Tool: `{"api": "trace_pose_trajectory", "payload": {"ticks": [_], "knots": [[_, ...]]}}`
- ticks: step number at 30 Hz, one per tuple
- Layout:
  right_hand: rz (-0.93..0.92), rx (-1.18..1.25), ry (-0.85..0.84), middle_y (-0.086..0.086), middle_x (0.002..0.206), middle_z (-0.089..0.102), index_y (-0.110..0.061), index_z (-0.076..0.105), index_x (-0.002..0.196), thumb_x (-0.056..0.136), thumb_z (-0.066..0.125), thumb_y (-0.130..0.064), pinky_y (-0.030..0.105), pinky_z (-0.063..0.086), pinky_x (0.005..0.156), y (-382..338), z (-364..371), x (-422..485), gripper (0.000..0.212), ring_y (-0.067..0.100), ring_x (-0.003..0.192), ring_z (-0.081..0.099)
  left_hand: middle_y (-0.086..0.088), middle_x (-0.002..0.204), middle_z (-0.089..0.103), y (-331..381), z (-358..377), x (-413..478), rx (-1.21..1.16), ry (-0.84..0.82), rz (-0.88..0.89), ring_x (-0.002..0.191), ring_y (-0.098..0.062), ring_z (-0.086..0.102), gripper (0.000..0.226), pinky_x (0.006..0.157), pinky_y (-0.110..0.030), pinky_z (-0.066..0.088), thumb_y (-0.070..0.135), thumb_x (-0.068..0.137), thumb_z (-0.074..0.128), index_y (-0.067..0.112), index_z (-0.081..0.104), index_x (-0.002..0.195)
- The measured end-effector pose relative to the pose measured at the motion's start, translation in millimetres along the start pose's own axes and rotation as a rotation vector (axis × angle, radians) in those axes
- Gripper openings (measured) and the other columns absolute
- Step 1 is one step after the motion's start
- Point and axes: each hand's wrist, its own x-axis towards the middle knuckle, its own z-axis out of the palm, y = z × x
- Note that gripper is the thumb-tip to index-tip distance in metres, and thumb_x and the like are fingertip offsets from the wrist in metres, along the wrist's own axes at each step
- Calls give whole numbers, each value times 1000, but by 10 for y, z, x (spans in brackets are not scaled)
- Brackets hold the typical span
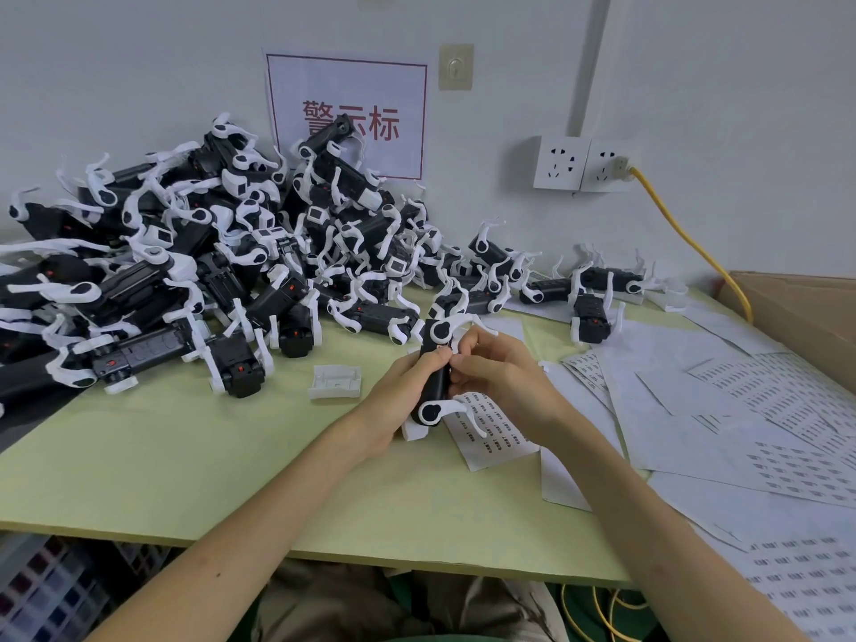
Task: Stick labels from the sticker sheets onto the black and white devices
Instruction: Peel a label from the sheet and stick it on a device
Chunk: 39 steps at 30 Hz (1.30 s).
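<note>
Black plastic with white curved clips, the device [437, 384] stands nearly upright over the pale green table [208, 461], near the heaped pile of like devices [208, 252]. Your left hand [407, 391] curls its fingers [433, 359] round the body. Your right hand [500, 373] pinches thumb and forefinger against its upper side. Any label between them is too small to see. Your hands half hide the white sticker sheet [491, 440].

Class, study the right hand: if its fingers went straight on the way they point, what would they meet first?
The right hand points left at the black plastic device with white arms that the left hand grips. Its fingertips seem to touch it, so it comes first, though depth is unclear.
</note>
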Motion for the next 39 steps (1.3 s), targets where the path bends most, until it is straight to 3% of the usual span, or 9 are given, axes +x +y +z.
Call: {"api": "trace_pose_trajectory", "payload": {"ticks": [5,12,15,20,24,30,36,39], "knots": [[19,29,0,10,74,60,-7,52,76,78,63,-3,33,56,75,17,-9,16,12,23,66,62,7,72,69,-29,-11,13,-26,-1,26,68,-7,65,24,62,-17,51,44,84,60,21,67,85],[25,5,128,9,66,61,-6,51,74,92,53,13,31,55,69,5,-12,40,27,23,61,62,9,80,74,-51,0,49,-53,0,5,76,-6,69,30,68,-18,54,40,78,65,21,68,101],[10,9,268,7,61,59,-7,50,71,91,53,12,29,52,62,-16,-38,45,28,21,55,58,5,78,67,-19,4,32,-102,-21,7,69,-9,61,41,60,-18,48,52,76,70,18,65,99],[-76,96,440,3,54,49,-11,48,66,91,55,10,25,42,52,-61,-107,38,34,16,50,43,0,77,62,12,-27,19,-61,-33,13,61,-11,53,66,55,-22,41,80,83,54,18,64,103],[-91,162,545,2,55,48,-12,46,67,92,57,6,25,40,54,-89,-173,37,32,16,52,41,3,77,62,0,1,28,-71,3,5,62,-9,54,56,58,-23,40,65,82,57,15,64,106],[-96,187,588,1,55,48,-11,45,65,91,57,5,24,42,53,-110,-208,40,33,15,52,42,2,75,63,36,-7,17,-138,-49,-53,59,-11,56,36,54,-23,43,47,106,41,16,59,103],[-95,204,563,3,58,50,-10,49,71,94,53,2,27,44,57,-94,-223,48,26,18,54,46,-2,71,60,59,53,-31,-132,-95,-60,59,-13,53,33,58,-27,43,39,107,36,13,55,102],[-114,250,542,4,62,55,-7,57,81,97,47,-1,31,49,65,-94,-234,52,20,19,57,54,-4,72,57,75,13,-39,-206,-119,-85,56,-15,50,30,55,-29,43,42,95,48,12,53,101]]}}
